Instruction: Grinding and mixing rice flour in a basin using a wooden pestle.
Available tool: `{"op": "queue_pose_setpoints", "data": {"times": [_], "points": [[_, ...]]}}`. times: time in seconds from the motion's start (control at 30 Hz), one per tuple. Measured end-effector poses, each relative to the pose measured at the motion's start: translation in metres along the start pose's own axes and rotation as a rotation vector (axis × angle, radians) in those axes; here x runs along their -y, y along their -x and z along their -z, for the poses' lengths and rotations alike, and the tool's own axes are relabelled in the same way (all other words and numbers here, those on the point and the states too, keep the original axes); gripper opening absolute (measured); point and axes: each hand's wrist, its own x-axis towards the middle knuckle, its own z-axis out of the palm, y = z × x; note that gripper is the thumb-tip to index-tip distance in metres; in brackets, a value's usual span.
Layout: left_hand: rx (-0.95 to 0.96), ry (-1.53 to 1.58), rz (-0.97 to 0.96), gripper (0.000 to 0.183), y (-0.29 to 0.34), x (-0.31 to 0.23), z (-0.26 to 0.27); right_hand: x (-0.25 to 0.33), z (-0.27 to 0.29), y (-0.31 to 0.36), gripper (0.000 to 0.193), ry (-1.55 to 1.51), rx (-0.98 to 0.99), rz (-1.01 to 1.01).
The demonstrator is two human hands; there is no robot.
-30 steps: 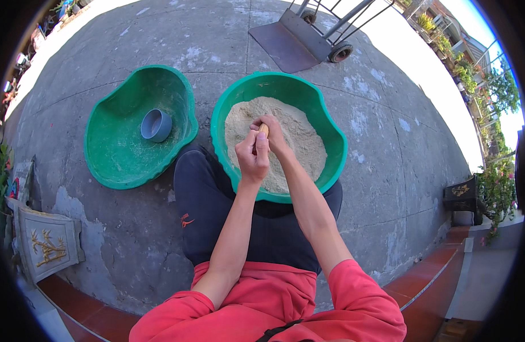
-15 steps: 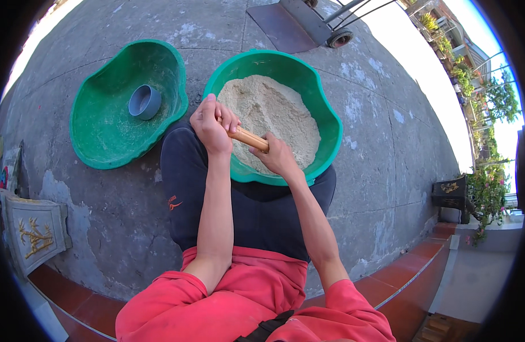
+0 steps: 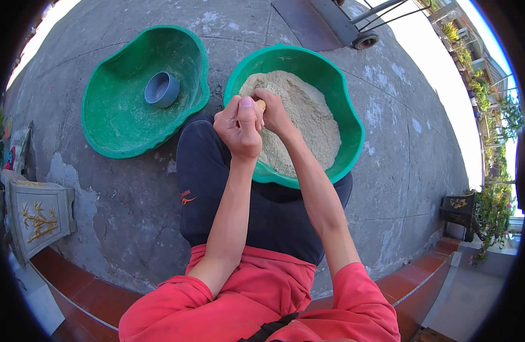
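Concrete, pale-patched, surrounds two green tubs and meets red tiles.

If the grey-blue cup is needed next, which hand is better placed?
Probably the left hand: it is nearer to the grey-blue cup, which sits in the left green basin. The right hand is farther away. Both hands appear closed on the wooden stick, so one must let go first.

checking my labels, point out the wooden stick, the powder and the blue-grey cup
Wooden stick (image 3: 262,105): head view, the small exposed part
Powder (image 3: 309,118): head view, the top surface
Blue-grey cup (image 3: 162,90): head view, inner wall
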Motion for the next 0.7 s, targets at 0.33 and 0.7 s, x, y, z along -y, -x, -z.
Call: {"op": "queue_pose_setpoints", "data": {"times": [0.33,0.7], "points": [[-0.116,-0.275,0.376,0.04,0.027,0.06,-0.012,-0.06,0.0,0.04,0.024,0.251,-0.159,-0.224],[-0.189,0.113,0.441,0.043,-0.016,0.001,0.011,0.034,-0.009,0.095,0.017,0.312,-0.035,-0.582]]}}
